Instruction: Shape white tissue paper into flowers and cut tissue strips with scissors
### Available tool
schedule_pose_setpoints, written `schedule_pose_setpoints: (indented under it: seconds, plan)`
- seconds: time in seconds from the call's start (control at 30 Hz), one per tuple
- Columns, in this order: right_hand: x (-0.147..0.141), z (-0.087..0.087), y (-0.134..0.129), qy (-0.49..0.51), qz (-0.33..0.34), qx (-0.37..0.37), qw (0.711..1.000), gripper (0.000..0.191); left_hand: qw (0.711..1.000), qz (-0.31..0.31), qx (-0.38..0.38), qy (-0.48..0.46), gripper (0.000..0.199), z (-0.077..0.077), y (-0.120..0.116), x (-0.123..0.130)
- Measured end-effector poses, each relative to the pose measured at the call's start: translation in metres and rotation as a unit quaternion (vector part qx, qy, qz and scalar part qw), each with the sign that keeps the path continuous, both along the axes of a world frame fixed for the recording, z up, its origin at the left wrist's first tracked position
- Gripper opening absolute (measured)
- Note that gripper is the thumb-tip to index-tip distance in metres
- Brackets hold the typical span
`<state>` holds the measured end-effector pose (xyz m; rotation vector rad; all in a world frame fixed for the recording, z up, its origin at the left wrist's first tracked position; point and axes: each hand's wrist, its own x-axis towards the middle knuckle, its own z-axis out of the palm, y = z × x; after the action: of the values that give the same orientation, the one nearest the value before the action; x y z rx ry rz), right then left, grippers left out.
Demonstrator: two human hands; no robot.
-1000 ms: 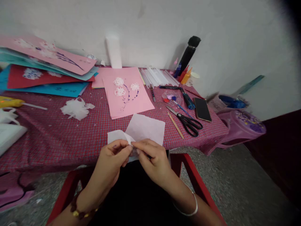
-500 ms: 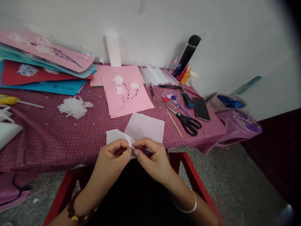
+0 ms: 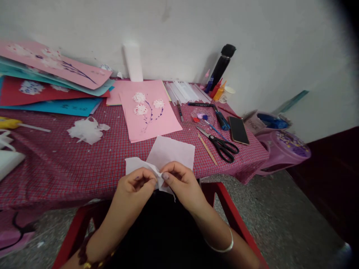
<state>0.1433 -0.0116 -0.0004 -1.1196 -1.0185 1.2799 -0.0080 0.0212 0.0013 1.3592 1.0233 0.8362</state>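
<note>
A thin white paper (image 3: 137, 164) is bunched between my two hands at the table's front edge. My left hand (image 3: 137, 186) pinches it from the left with thumb and fingertips. From the right, my right hand (image 3: 181, 182) pinches the twisted part; a narrow end hangs down between the hands. Just behind lies a flat white sheet (image 3: 171, 150). Farther back, a pink card (image 3: 165, 125) bears three white puffy flowers with dark dotted stems. To the left rests a crumpled white tissue bundle (image 3: 86, 130).
Black scissors (image 3: 224, 146), a wooden stick (image 3: 207, 149) and a phone (image 3: 239, 130) lie at the right. Clear sticks (image 3: 183, 92) and a black bottle (image 3: 223, 65) are behind. Stacked coloured cards (image 3: 81, 87) and a yellow glue gun (image 3: 9, 122) are at the left.
My fingers have shifted slightly along the paper, my right fingertips a little higher. A narrow end of it now shows hanging below. The view has tilted slightly.
</note>
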Motion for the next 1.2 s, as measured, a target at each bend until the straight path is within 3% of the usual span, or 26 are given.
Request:
schedule_pose_setpoints:
  seconds: [0.23,0.53,0.67,0.9,1.07,1.2]
  plan:
    - [-0.004,0.007,-0.001,-0.03,-0.012,0.028,0.999,0.008,0.999,-0.012,0.008,0.037,0.021,0.007,-0.002,0.001]
    - [-0.005,-0.006,0.004,0.121,-0.032,-0.04,0.991,0.016,0.999,-0.028,-0.014,0.014,0.015,0.001,-0.003,-0.006]
    - [-0.004,-0.007,0.005,0.164,-0.027,-0.054,0.985,0.017,0.999,-0.039,-0.017,0.016,0.016,0.006,-0.002,-0.003]
    - [-0.001,0.005,0.0,0.049,0.014,0.006,0.999,0.03,0.998,-0.038,0.002,0.05,0.02,0.015,-0.004,0.006]
    - [0.0,0.006,0.001,0.005,0.02,-0.017,1.0,0.029,0.998,-0.052,0.005,0.039,0.018,0.014,-0.003,0.003]
    - [0.0,0.008,0.006,0.01,0.021,-0.026,0.999,0.03,0.996,-0.065,0.023,0.053,0.017,0.022,0.0,-0.005]
